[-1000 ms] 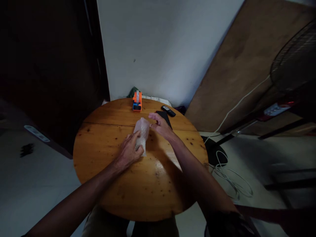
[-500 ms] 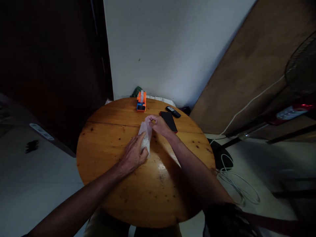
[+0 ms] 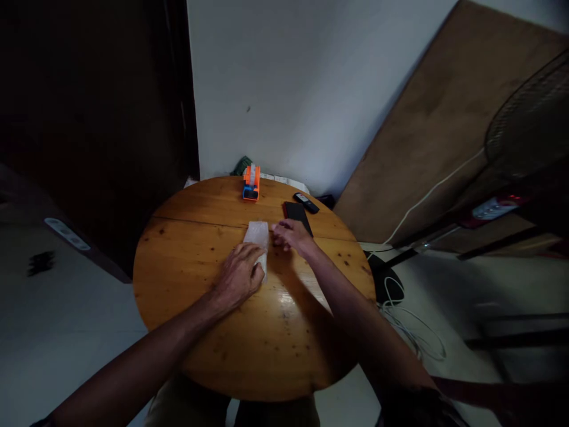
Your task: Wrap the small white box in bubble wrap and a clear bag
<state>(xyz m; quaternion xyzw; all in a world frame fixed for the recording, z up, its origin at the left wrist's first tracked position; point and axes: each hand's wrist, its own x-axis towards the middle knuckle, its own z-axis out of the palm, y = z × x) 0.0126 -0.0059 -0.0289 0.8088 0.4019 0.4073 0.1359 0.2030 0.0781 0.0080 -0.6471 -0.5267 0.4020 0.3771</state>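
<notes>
Since the table (image 3: pixel 169 267), round, of knotted boards with a shine, looks slick enough to let light stuff slide, my left hand (image 3: pixel 235 270) lies across the near part of the wrap (image 3: pixel 258 230): fingers bent and closed down on it, thumb low by its near end, the hold seeming meant to pin rather than lift. Dispenser (image 3: pixel 251 182), one, orange over blue, pale tape on top; stood near the far edge, I judge, to be within reach yet out of the way of my arms. Wrap, one piece, mid-table, the near part largely covered by my left hand, the far end bare and pointing roughly at the dispenser. Whitish, cloudy, narrow, its far end nearly square; whether anything is inside I cannot tell. Right hand (image 3: pixel 288 234), just beside the wrap's right edge: fingers loosely curled and a little apart, nothing seen in them; whether a tip touches the wrap I cannot tell. Held so close, it seems, to have that uncovered side at hand. Slab (image 3: pixel 297 214), black, red along one edge, partly behind my right hand. Remote (image 3: pixel 306 203), dark, aslant beyond the slab; both set to the right, presumably to be out from under my fingers.
</notes>
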